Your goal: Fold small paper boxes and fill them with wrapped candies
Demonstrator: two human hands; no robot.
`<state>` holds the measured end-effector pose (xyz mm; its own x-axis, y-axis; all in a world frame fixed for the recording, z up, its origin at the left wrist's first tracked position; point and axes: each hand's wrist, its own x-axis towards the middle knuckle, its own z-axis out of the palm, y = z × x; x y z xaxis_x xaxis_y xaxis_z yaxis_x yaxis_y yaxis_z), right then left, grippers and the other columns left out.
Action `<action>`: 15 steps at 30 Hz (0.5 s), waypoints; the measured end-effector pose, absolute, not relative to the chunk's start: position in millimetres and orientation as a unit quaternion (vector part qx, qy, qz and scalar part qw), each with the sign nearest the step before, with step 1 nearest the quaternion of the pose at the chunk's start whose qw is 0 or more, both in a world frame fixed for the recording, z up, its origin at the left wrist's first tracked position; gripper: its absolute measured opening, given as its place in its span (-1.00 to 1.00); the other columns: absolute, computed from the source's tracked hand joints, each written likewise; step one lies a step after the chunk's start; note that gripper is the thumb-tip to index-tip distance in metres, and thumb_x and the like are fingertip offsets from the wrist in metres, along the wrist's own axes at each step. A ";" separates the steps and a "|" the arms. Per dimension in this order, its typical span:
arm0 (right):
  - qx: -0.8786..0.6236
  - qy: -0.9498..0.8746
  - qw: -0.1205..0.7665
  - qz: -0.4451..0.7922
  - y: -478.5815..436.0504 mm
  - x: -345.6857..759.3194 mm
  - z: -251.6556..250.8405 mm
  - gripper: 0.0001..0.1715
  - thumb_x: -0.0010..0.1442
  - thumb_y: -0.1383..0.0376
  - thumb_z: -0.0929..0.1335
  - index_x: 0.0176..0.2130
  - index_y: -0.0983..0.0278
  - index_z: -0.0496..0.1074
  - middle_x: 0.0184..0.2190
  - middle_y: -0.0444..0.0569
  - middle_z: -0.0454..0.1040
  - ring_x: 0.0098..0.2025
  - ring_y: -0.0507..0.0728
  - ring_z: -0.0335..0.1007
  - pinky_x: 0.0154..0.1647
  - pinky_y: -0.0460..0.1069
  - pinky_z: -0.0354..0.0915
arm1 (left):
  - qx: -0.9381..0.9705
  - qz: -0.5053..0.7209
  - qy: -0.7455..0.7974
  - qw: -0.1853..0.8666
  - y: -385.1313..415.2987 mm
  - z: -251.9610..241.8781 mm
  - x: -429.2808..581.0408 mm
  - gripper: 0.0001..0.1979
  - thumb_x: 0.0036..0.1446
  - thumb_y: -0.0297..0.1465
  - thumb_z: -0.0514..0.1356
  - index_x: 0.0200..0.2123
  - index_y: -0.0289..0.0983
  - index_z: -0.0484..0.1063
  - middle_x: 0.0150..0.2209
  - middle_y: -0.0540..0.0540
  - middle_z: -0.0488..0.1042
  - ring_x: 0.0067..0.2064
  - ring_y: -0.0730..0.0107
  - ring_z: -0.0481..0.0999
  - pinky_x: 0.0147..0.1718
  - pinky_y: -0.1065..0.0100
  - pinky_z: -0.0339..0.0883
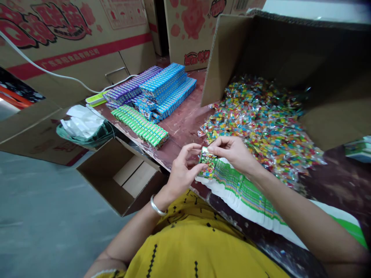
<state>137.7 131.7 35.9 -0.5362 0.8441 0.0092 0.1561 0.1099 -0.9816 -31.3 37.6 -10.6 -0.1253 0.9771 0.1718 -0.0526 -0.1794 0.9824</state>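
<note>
Between my two hands is a small green printed box (207, 164) with a light flap at its top end. My left hand (185, 166) holds it from the left side, fingers and thumb curled round its edges. The fingers of my right hand (228, 150) pinch the flap at the top. Under my right hand and forearm, a long fanned row of flat green and white cartons (246, 191) lies along the table's edge. Behind it spreads a pile of clear-wrapped colourful candies (257, 119), spilling from a large cardboard box (226, 54).
Green boxes (142, 125) stand in a row at the left of the table (185, 119), with stacked blue boxes (165, 85) and purple boxes (133, 85) behind. Below the edge are an open carton (101, 177) and a green bag (84, 143) of white material.
</note>
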 end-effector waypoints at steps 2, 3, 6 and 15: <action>-0.361 -0.692 0.309 0.544 132.3 138.5 36.5 -0.67 0.11 0.10 0.51 -0.47 0.28 0.48 -0.45 -0.07 0.53 -0.40 0.06 0.40 -0.33 0.00 0.32 | 0.487 0.581 0.468 0.455 37.8 -8.8 -31.6 -0.44 0.07 -0.39 0.39 0.14 -0.13 0.34 -0.07 -0.10 0.49 -0.13 0.33 0.56 -0.20 0.34 0.55; -0.354 -0.706 0.313 0.528 131.4 138.8 36.8 -0.68 0.15 0.11 0.49 -0.47 0.27 0.47 -0.45 -0.07 0.52 -0.39 0.07 0.41 -0.31 0.01 0.33 | 0.484 0.576 0.468 0.463 38.1 -8.3 -31.9 -0.44 0.08 -0.39 0.38 0.15 -0.13 0.36 -0.07 -0.09 0.49 -0.16 0.35 0.56 -0.22 0.35 0.55; -0.333 -0.765 0.309 0.456 122.7 140.0 35.9 -0.73 0.26 0.11 0.41 -0.35 0.24 0.50 -0.34 -0.05 0.55 -0.28 0.11 0.48 -0.21 0.04 0.38 | 0.481 0.582 0.464 0.463 40.0 -9.3 -33.9 -0.58 0.12 -0.38 0.36 0.07 -0.16 0.45 -0.08 -0.09 0.52 -0.16 0.36 0.55 -0.21 0.39 0.51; -0.273 -0.905 0.204 0.255 125.7 146.4 24.2 0.10 0.07 0.02 0.53 0.40 0.13 0.03 0.32 0.11 0.26 0.27 0.32 0.29 0.19 0.23 0.35 | 0.347 0.660 0.457 0.484 49.2 -26.6 -50.1 -0.62 -0.01 -0.40 0.45 -0.15 -0.25 0.41 -0.25 0.00 0.53 -0.22 0.49 0.54 -0.23 0.49 0.44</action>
<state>146.4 125.7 24.2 -0.7674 0.5986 0.2299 0.3899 0.7202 -0.5738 -50.1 49.2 -26.6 -0.2900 0.9569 0.0152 -0.3228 -0.1128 0.9397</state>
